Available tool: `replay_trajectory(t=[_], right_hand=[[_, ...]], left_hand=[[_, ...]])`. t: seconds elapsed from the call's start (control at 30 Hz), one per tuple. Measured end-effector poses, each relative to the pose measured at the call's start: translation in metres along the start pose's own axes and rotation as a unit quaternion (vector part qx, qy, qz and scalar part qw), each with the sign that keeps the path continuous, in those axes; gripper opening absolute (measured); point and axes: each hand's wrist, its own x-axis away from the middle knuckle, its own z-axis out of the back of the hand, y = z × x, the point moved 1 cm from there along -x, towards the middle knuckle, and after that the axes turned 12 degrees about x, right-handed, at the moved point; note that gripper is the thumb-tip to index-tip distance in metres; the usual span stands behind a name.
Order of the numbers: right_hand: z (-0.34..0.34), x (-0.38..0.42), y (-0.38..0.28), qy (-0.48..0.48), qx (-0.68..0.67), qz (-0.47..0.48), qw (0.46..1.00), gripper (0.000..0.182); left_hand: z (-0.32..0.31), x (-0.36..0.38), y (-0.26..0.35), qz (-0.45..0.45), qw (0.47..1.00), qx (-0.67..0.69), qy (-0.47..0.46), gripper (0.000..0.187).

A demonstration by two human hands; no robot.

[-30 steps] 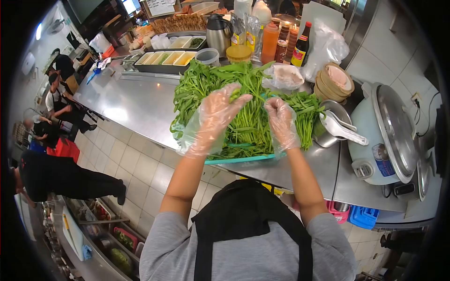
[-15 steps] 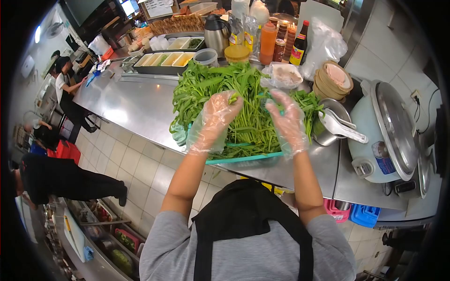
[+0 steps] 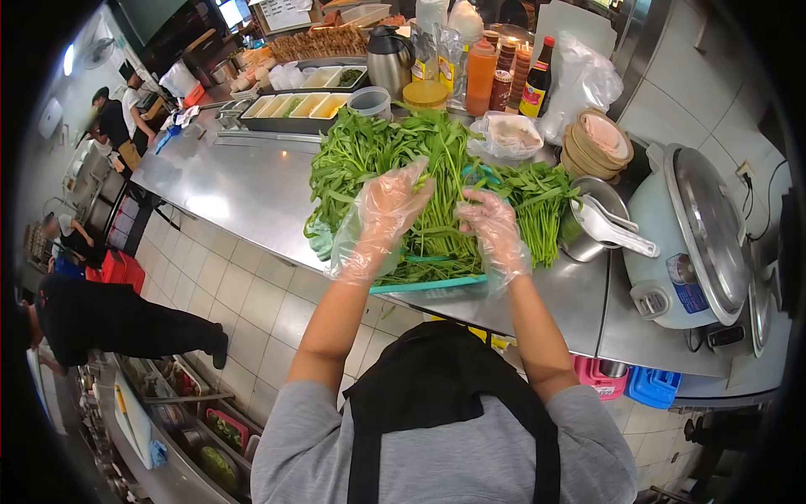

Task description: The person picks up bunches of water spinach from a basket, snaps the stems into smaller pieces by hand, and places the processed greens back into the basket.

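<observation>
A large heap of water spinach (image 3: 445,160), leaves away from me and long stems toward me, fills a teal basket (image 3: 432,284) on the steel counter. My left hand (image 3: 390,210), in a clear plastic glove, is over the left of the heap, its thumb and fingers closed on a bit of green stem. Also gloved, my right hand (image 3: 495,227) is over the stems on the right with its fingers curled in; what they hold is hidden. Beside it, a separate bunch of water spinach (image 3: 537,210) lies at the basket's right.
To the right stand a metal pot (image 3: 588,244) with a white ladle (image 3: 617,231) and a big rice cooker (image 3: 684,244). Sauce bottles (image 3: 480,76), a steel jug (image 3: 388,67) and a condiment tray (image 3: 294,109) line the back. Co-workers (image 3: 134,109) are at the far left.
My right hand has moved left and toward me, its fingers now curled. More of the right-hand bunch's stems show. My left hand has shifted slightly. People at the far left have moved.
</observation>
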Motion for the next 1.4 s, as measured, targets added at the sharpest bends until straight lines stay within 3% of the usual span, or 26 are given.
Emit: replay_trajectory(t=[0.03, 0.13, 0.27, 0.43, 0.57, 0.63, 0.8, 0.87, 0.9, 0.97, 1.07, 1.13, 1.2, 1.27, 1.3, 1.33, 1.37, 1.4], right_hand=[[-0.001, 0.001, -0.002, -0.001, 0.000, 0.001, 1.000, 0.031], [-0.002, 0.002, -0.005, -0.010, 0.010, -0.025, 1.000, 0.027], [0.005, 0.001, -0.003, -0.036, -0.075, -0.034, 0.996, 0.019], [0.006, 0.000, -0.003, -0.049, -0.046, -0.044, 0.997, 0.016], [0.004, 0.003, -0.006, -0.035, -0.037, -0.015, 0.999, 0.015], [0.002, 0.004, -0.007, -0.022, 0.002, 0.008, 1.000, 0.017], [0.006, 0.009, -0.008, -0.011, 0.049, 0.010, 0.999, 0.017], [0.009, 0.008, -0.018, -0.007, 0.117, -0.007, 0.993, 0.015], [0.010, 0.007, -0.023, -0.004, 0.183, -0.024, 0.983, 0.013], [0.013, -0.003, -0.029, -0.014, 0.146, -0.005, 0.989, 0.012], [0.016, -0.005, -0.050, 0.000, 0.147, 0.021, 0.989, 0.017], [0.027, -0.015, -0.055, -0.026, 0.385, 0.162, 0.908, 0.025], [0.025, -0.017, -0.053, -0.005, 0.419, 0.202, 0.885, 0.026], [0.016, -0.018, -0.052, 0.029, 0.485, 0.283, 0.827, 0.028], [0.010, -0.015, -0.053, 0.034, 0.391, 0.176, 0.903, 0.025], [0.011, -0.019, -0.045, 0.036, 0.390, 0.176, 0.903, 0.025], [0.013, -0.028, -0.027, 0.036, 0.228, 0.097, 0.968, 0.024], [0.015, -0.035, -0.012, 0.034, 0.057, 0.014, 0.998, 0.024]], left_hand=[[0.000, -0.001, 0.004, 0.041, 0.998, -0.008, -0.043, 0.037], [-0.014, -0.001, -0.007, 0.021, 0.998, 0.006, -0.064, 0.043], [-0.013, -0.002, 0.002, 0.043, 0.994, 0.013, -0.099, 0.039], [-0.020, 0.002, -0.002, -0.068, 0.990, 0.100, -0.069, 0.024], [-0.007, 0.004, 0.017, -0.086, 0.990, 0.086, -0.075, 0.017], [0.002, 0.008, 0.029, 0.008, 0.991, 0.121, -0.057, 0.013], [-0.010, 0.006, 0.016, -0.034, 0.997, 0.020, 0.066, 0.007], [-0.010, 0.002, 0.020, -0.097, 0.989, -0.083, -0.070, 0.022], [-0.008, 0.001, 0.018, -0.096, 0.989, -0.084, -0.072, 0.022], [-0.006, -0.002, 0.016, -0.262, 0.951, -0.088, -0.141, 0.031], [-0.010, -0.018, 0.010, -0.271, 0.938, -0.134, -0.172, 0.035], [-0.011, -0.019, 0.011, -0.266, 0.939, -0.120, -0.181, 0.033], [-0.014, -0.016, 0.008, -0.317, 0.934, -0.137, -0.095, 0.028], [-0.015, -0.014, 0.008, -0.322, 0.936, -0.114, -0.085, 0.027], [-0.014, -0.012, 0.010, -0.327, 0.938, -0.091, -0.074, 0.027], [-0.014, -0.011, 0.013, -0.329, 0.937, -0.091, -0.074, 0.027], [-0.013, -0.010, 0.021, -0.256, 0.952, -0.121, -0.119, 0.030], [-0.012, -0.008, 0.025, -0.180, 0.958, -0.149, -0.164, 0.033]])
